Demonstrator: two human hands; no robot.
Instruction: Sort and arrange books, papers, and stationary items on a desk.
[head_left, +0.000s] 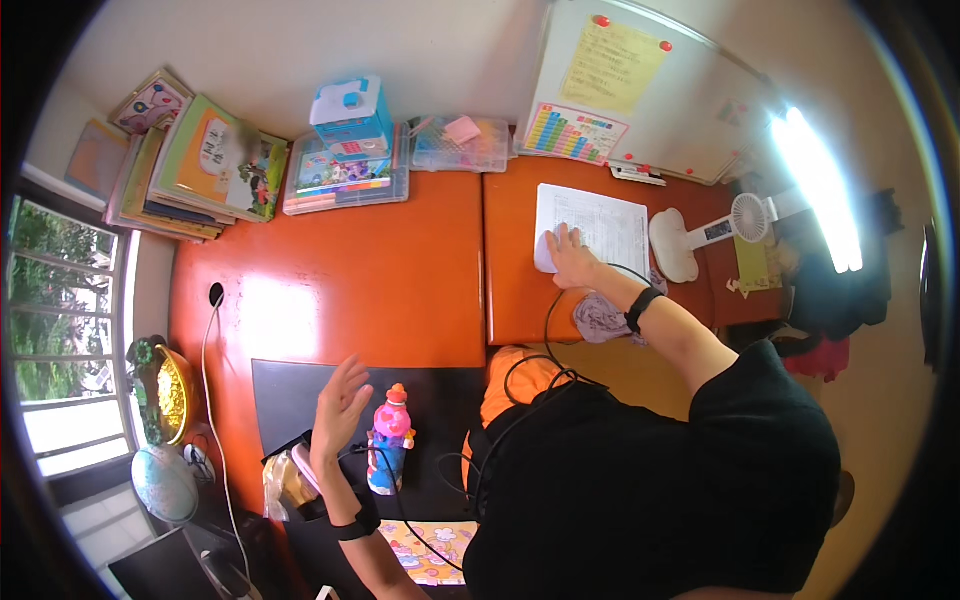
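My right hand (576, 259) rests on the lower left part of a stack of printed sheets (600, 217). Its fingers are spread over the paper, and I see nothing held in them. Over a black desk mat (300, 386), my left hand (341, 412) is raised and holds nothing. Its thumb stands apart from the fingers. To the right of that hand is a pink and blue decorated bottle (390, 439). Below it, partly hidden by my left wrist, are a clear plastic bag (281, 484) and a pink item (306, 466).
A crumpled grey cloth (600, 319) and a white desk lamp (675, 244) are near the sheets. Black cables (551, 360) loop across my lap. Along the wall are books (217, 161), a blue toy safe (352, 120), a plastic box (480, 154) and a whiteboard (690, 97).
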